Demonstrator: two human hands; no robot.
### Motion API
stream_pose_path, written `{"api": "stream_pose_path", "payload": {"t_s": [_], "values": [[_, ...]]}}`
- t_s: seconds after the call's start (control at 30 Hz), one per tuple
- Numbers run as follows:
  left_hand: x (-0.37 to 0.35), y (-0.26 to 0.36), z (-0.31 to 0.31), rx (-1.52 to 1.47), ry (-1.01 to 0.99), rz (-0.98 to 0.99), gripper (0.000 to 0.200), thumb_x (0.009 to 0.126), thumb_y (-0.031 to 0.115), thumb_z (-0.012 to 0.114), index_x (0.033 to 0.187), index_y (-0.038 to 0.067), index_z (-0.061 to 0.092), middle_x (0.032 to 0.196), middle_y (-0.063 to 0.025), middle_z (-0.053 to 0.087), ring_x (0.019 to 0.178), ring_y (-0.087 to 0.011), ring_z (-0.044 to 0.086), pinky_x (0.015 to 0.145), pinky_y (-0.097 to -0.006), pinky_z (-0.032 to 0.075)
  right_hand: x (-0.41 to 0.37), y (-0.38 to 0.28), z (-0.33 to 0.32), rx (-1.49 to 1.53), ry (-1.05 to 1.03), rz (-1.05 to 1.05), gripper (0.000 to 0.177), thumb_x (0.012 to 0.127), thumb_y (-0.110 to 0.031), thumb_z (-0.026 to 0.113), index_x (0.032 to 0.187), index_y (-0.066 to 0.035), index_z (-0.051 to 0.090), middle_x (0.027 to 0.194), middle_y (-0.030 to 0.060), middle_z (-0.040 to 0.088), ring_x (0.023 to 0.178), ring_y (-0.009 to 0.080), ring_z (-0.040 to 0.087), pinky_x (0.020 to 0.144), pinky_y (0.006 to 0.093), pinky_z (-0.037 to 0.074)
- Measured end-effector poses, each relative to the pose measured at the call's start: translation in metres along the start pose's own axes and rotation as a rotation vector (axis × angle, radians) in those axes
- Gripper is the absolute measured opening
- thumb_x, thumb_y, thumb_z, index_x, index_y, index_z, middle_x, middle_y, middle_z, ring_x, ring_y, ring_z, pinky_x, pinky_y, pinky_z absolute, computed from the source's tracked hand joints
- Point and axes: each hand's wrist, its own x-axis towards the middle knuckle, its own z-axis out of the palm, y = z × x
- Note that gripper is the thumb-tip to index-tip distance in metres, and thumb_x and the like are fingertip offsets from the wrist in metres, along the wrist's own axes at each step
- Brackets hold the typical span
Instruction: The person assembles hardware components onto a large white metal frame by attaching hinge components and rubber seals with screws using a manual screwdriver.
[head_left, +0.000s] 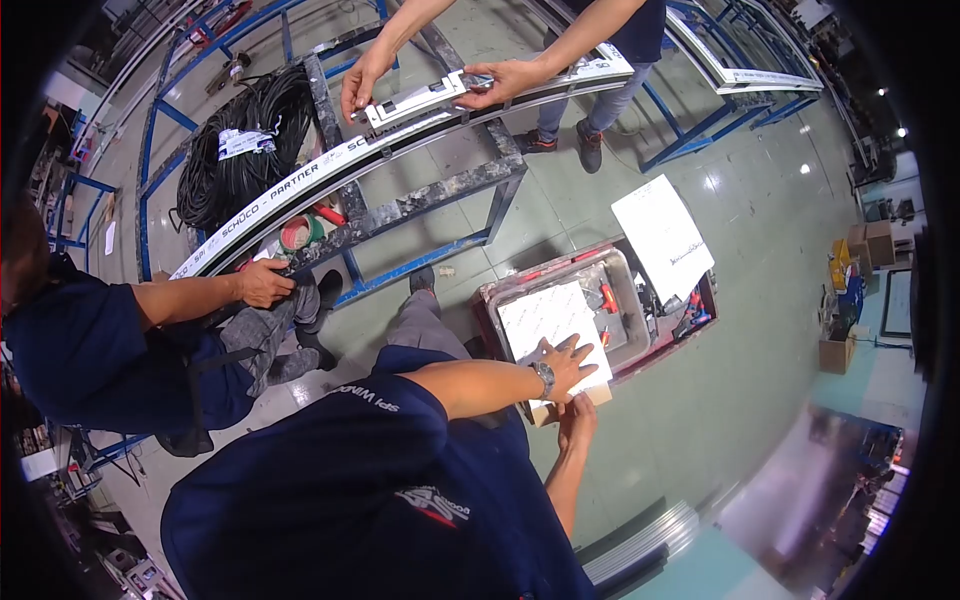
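Observation:
My left hand [568,362], a watch on its wrist, lies flat with fingers spread on a white sheet [545,318]. The sheet covers part of a grey tray [632,300] inside a red-edged tool case [492,300] on the floor. My right hand [578,415] is just below it, at the sheet's near edge beside a tan cardboard piece [542,412]. Whether it grips anything is unclear. Red-handled tools [607,297] lie in the tray.
A second white sheet [662,235] leans over the case. A curved white profile [300,190] rests on a blue and grey rack [420,205]. A crouching co-worker's hand [265,283] holds it, and another person's hands [505,80] hold a fitting on it. A black cable coil [245,150] lies behind.

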Motion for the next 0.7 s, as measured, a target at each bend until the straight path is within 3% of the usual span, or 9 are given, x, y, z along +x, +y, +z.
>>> {"api": "stream_pose_path", "payload": {"t_s": [0.1,0.2,0.33,0.37,0.4,0.47,0.57,0.67,0.7], "values": [[0.002,-0.005,0.006,0.000,0.000,0.003,0.104,0.061,0.042,0.086,0.151,0.024,0.036,0.163,-0.0146,0.011,0.148,-0.0456,0.009,0.094,-0.0835,0.030,0.001,-0.005,-0.006,-0.053,-0.045,0.038,0.027,0.097,-0.005,0.053,0.122,0.005,0.053,0.098,0.0093,0.062,0.079,0.0203,0.064,0.074,0.0350,0.055],[-0.010,0.001,-0.002,0.003,0.008,-0.029,0.109,0.062,0.044,0.087,0.153,0.025,0.031,0.164,-0.0136,0.007,0.149,-0.0442,0.005,0.097,-0.0843,0.025,0.000,-0.013,-0.007,-0.075,-0.080,0.040,0.026,0.097,-0.007,0.056,0.120,0.004,0.055,0.096,0.0073,0.061,0.081,0.0204,0.062,0.073,0.0353,0.053],[-0.011,-0.001,0.002,0.089,-0.037,-0.076,0.113,0.062,0.048,0.086,0.155,0.029,0.025,0.165,-0.0122,0.000,0.149,-0.0445,0.001,0.093,-0.0882,0.020,-0.008,-0.048,0.026,0.032,-0.186,-0.203,0.021,0.093,-0.008,0.061,0.112,0.002,0.061,0.098,0.0077,0.062,0.084,0.0196,0.061,0.077,0.0346,0.051],[-0.015,-0.003,-0.004,0.067,-0.033,-0.112,0.113,0.062,0.049,0.085,0.155,0.030,0.025,0.165,-0.0111,0.000,0.149,-0.0447,0.000,0.093,-0.0887,0.019,-0.014,-0.072,0.055,-0.081,-0.068,-0.221,0.021,0.092,-0.007,0.061,0.111,0.001,0.062,0.101,0.0084,0.063,0.086,0.0184,0.061,0.080,0.0341,0.051],[-0.020,0.001,-0.007,0.048,-0.033,-0.142,0.113,0.062,0.050,0.085,0.156,0.031,0.024,0.165,-0.0100,-0.001,0.149,-0.0448,-0.001,0.092,-0.0892,0.018,-0.011,-0.087,0.066,-0.113,-0.110,-0.235,0.026,0.093,-0.007,0.061,0.117,0.002,0.062,0.106,0.0099,0.063,0.094,0.0179,0.060,0.085,0.0325,0.051],[-0.018,0.005,0.000,0.096,-0.073,-0.160,0.112,0.064,0.055,0.082,0.156,0.031,0.022,0.166,-0.0080,-0.001,0.149,-0.0443,-0.003,0.093,-0.0889,0.018,0.016,-0.079,0.052,-0.406,0.064,-0.366,0.034,0.095,-0.009,0.061,0.125,0.005,0.057,0.114,0.0126,0.062,0.099,0.0173,0.061,0.088,0.0300,0.050],[-0.013,-0.015,0.003,0.020,-0.030,-0.118,0.112,0.065,0.063,0.078,0.156,0.030,0.021,0.165,-0.0085,0.002,0.150,-0.0424,-0.001,0.093,-0.0891,0.016,0.045,-0.030,0.014,-0.534,0.300,-0.604,0.046,0.096,-0.017,0.063,0.134,0.004,0.049,0.108,0.0098,0.061,0.075,0.0114,0.054,0.066,0.0248,0.046],[-0.010,-0.042,0.006,-0.132,0.095,-0.296,0.111,0.067,0.060,0.078,0.156,0.023,0.023,0.164,-0.0132,0.003,0.150,-0.0410,0.000,0.099,-0.0851,0.015,0.042,-0.011,0.009,-0.271,0.316,-0.256,0.052,0.096,-0.021,0.065,0.134,0.009,0.045,0.103,0.0111,0.059,0.071,0.0100,0.052,0.063,0.0232,0.046],[-0.008,-0.048,0.003,-0.160,0.146,-0.390,0.109,0.068,0.056,0.079,0.155,0.021,0.023,0.164,-0.0149,0.005,0.150,-0.0401,0.002,0.101,-0.0832,0.015,0.042,-0.007,0.008,-0.380,0.292,-0.285,0.063,0.096,-0.031,0.066,0.134,0.013,0.042,0.096,0.0109,0.058,0.071,0.0087,0.051,0.061,0.0218,0.045]]}}
